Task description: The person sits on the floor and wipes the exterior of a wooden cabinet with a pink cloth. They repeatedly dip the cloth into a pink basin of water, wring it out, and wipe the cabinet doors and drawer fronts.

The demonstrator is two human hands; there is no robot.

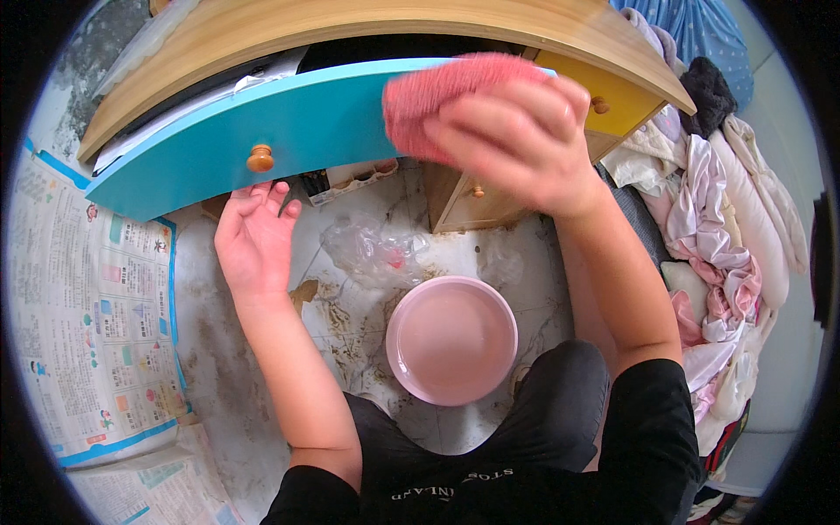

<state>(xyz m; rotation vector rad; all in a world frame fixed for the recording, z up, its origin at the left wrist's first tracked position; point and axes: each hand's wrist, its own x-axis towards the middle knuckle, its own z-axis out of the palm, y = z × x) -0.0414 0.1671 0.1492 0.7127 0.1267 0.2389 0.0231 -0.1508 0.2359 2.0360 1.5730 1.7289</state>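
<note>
A wide blue drawer [197,141] is pulled out from under a wooden desktop [367,18], its round wooden knob [260,158] left of the middle. My right hand [518,141] holds a red cloth [426,108] against the right part of the drawer front; hand and cloth are blurred. Palm up, my left hand [254,226] is at the drawer's lower edge below the knob, its fingers loosely curled and holding nothing visible. Papers [266,73] show inside the drawer at the left. On the floor before me stands a pink basin [453,341] with water in it.
Under the drawer are a small wooden cabinet [472,197] and an organiser tray [354,180]. A clear plastic bag [374,246] lies on the stained tile floor. At right are a yellow drawer [607,92] and heaped clothes [712,262]; printed posters [98,315] cover the left side.
</note>
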